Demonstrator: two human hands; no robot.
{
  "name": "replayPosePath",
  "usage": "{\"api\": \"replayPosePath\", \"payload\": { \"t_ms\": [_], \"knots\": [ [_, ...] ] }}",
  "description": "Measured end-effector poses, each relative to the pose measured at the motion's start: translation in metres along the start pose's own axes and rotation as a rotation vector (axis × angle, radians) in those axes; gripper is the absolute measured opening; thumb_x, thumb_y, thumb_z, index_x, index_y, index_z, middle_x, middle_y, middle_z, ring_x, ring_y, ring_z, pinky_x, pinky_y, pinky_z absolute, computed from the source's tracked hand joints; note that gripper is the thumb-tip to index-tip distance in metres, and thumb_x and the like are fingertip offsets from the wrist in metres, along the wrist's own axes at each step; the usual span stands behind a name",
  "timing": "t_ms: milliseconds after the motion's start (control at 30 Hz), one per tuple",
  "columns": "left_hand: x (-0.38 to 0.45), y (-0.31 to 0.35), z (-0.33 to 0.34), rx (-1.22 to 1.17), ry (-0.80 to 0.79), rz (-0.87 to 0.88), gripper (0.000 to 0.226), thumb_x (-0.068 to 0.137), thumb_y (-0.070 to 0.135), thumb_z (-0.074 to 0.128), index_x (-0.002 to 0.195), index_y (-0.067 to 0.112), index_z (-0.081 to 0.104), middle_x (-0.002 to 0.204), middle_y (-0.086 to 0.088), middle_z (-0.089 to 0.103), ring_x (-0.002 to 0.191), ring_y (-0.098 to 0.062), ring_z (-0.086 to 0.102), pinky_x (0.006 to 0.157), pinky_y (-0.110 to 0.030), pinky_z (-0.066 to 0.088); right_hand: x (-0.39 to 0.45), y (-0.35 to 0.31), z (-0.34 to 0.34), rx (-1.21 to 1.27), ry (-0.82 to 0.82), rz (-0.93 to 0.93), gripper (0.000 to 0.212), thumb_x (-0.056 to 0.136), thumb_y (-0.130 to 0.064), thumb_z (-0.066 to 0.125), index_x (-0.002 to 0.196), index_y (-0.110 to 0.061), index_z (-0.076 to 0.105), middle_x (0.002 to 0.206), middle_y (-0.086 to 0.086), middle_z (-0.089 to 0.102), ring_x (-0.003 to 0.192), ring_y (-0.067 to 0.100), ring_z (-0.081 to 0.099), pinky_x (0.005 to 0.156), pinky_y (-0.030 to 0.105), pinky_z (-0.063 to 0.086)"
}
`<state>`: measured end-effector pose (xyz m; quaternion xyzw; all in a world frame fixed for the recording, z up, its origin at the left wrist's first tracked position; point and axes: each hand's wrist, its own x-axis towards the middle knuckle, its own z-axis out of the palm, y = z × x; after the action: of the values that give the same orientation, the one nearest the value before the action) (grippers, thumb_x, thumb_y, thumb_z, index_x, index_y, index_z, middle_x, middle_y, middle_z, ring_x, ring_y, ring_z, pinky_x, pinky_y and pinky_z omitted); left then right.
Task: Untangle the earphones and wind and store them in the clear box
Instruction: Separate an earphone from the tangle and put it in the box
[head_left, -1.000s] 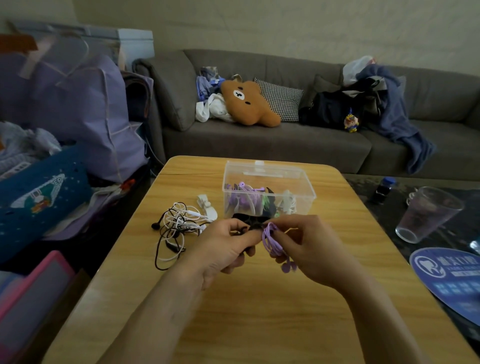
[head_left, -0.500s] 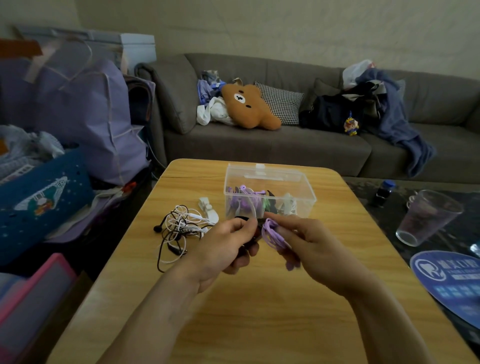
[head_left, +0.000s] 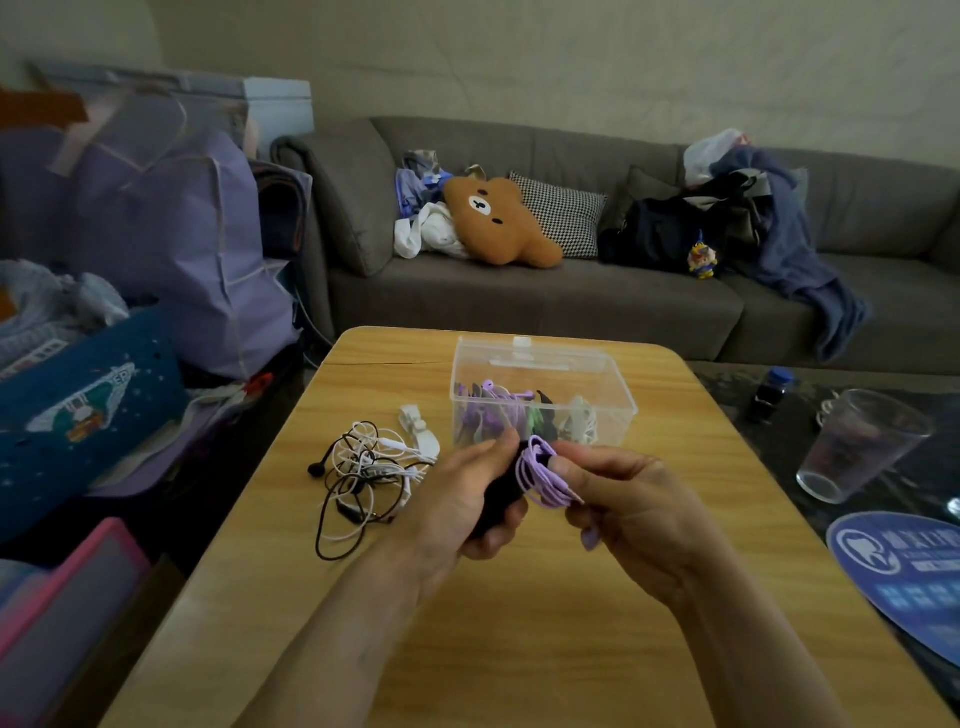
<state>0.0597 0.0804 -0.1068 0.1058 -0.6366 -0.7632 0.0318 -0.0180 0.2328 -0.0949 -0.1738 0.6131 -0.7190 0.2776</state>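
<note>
On the wooden bench (head_left: 519, 649) stands the clear box (head_left: 543, 387) holding wound earphones, a tangled black-and-white pile (head_left: 366, 467) to its left, and just before it the left hand (head_left: 457, 506) grips a black item while the right hand (head_left: 631, 512) pinches the coiled purple earphones (head_left: 543, 475).

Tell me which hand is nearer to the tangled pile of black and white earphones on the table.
Left. The left hand is just right of the tangled pile, almost beside it. The right hand lies farther right, beyond the left hand, pinching the purple earphone coil.
</note>
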Motion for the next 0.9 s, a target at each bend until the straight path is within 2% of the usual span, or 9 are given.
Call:
{"api": "replayPosePath", "payload": {
  "t_ms": [167, 267, 400, 500, 600, 667, 733, 833, 900],
  "knots": [
    [0.002, -0.005, -0.002, 0.05, 0.004, 0.056, 0.04, 0.101, 0.04, 0.048, 0.095, 0.006, 0.068, 0.064, -0.006, 0.052, 0.049, -0.017, 0.045, 0.044, -0.026, 0.028, 0.001, 0.003, -0.003, -0.054, 0.044, -0.016, 0.027, 0.063, -0.012, 0.08, 0.083, 0.005, 0.074, 0.062, 0.016, 0.064, 0.039, 0.013, 0.047, 0.031, 0.02, 0.038],
    [0.005, -0.009, -0.002, 0.07, 0.058, 0.063, 0.035, 0.102, 0.034, 0.048, 0.102, 0.007, 0.071, 0.073, -0.009, 0.057, 0.055, -0.014, 0.051, 0.051, -0.029, 0.039, 0.001, 0.007, 0.002, -0.048, 0.095, -0.057, 0.016, 0.063, -0.014, 0.08, 0.074, -0.003, 0.078, 0.06, 0.016, 0.064, 0.039, 0.013, 0.048, 0.033, 0.022, 0.039],
    [0.007, -0.008, 0.001, -0.05, 0.099, 0.017, 0.046, 0.101, 0.047, 0.04, 0.113, 0.012, 0.068, 0.082, -0.006, 0.06, 0.065, -0.013, 0.05, 0.059, -0.031, 0.04, 0.001, 0.012, 0.011, -0.197, 0.199, -0.234, 0.012, 0.074, -0.015, 0.078, 0.086, -0.012, 0.079, 0.066, 0.009, 0.073, 0.047, 0.011, 0.057, 0.045, 0.019, 0.045],
    [0.005, -0.007, 0.004, -0.098, 0.05, 0.066, 0.056, 0.094, 0.057, 0.041, 0.117, 0.014, 0.067, 0.087, -0.007, 0.06, 0.071, -0.014, 0.05, 0.062, -0.032, 0.04, 0.001, 0.011, 0.016, -0.314, 0.179, -0.337, 0.018, 0.085, -0.006, 0.073, 0.095, -0.02, 0.078, 0.082, 0.0, 0.078, 0.069, 0.007, 0.072, 0.06, 0.017, 0.053],
    [0.008, -0.005, 0.004, -0.118, 0.115, 0.173, 0.053, 0.089, 0.052, 0.052, 0.112, 0.007, 0.067, 0.083, -0.008, 0.064, 0.072, -0.018, 0.056, 0.065, -0.035, 0.041, -0.001, 0.01, 0.018, -0.356, 0.099, -0.293, 0.015, 0.086, -0.011, 0.073, 0.1, -0.015, 0.076, 0.082, 0.002, 0.077, 0.065, 0.008, 0.068, 0.058, 0.017, 0.051],
    [0.01, -0.004, 0.005, -0.112, 0.145, 0.255, 0.052, 0.089, 0.049, 0.054, 0.107, 0.002, 0.066, 0.083, -0.016, 0.065, 0.072, -0.027, 0.059, 0.07, -0.043, 0.046, 0.0, 0.013, 0.018, -0.235, 0.095, -0.202, 0.021, 0.081, -0.02, 0.076, 0.097, -0.008, 0.072, 0.079, 0.008, 0.073, 0.058, 0.016, 0.061, 0.052, 0.024, 0.047],
    [0.011, -0.005, 0.009, -0.105, 0.156, 0.322, 0.048, 0.09, 0.046, 0.053, 0.102, 0.001, 0.066, 0.077, -0.016, 0.064, 0.067, -0.029, 0.059, 0.071, -0.05, 0.051, 0.004, 0.016, 0.019, -0.104, 0.103, -0.104, 0.022, 0.082, -0.019, 0.075, 0.094, -0.003, 0.066, 0.076, 0.012, 0.071, 0.056, 0.021, 0.057, 0.052, 0.032, 0.045],
    [0.009, -0.004, 0.016, -0.036, 0.179, 0.403, 0.039, 0.089, 0.04, 0.052, 0.102, 0.006, 0.063, 0.065, 0.001, 0.064, 0.053, -0.015, 0.059, 0.056, -0.032, 0.054, 0.008, 0.021, 0.021, -0.03, 0.077, -0.03, 0.009, 0.092, -0.006, 0.067, 0.098, -0.001, 0.063, 0.077, 0.014, 0.069, 0.056, 0.02, 0.056, 0.054, 0.032, 0.044],
    [0.007, -0.001, 0.017, 0.029, 0.159, 0.442, 0.038, 0.089, 0.04, 0.051, 0.104, 0.007, 0.062, 0.07, 0.004, 0.066, 0.058, -0.008, 0.06, 0.054, -0.023, 0.051, 0.008, 0.021, 0.019, 0.007, 0.005, 0.007, 0.003, 0.093, -0.002, 0.065, 0.095, -0.001, 0.066, 0.077, 0.013, 0.068, 0.057, 0.018, 0.056, 0.057, 0.032, 0.043]
  ]
}}
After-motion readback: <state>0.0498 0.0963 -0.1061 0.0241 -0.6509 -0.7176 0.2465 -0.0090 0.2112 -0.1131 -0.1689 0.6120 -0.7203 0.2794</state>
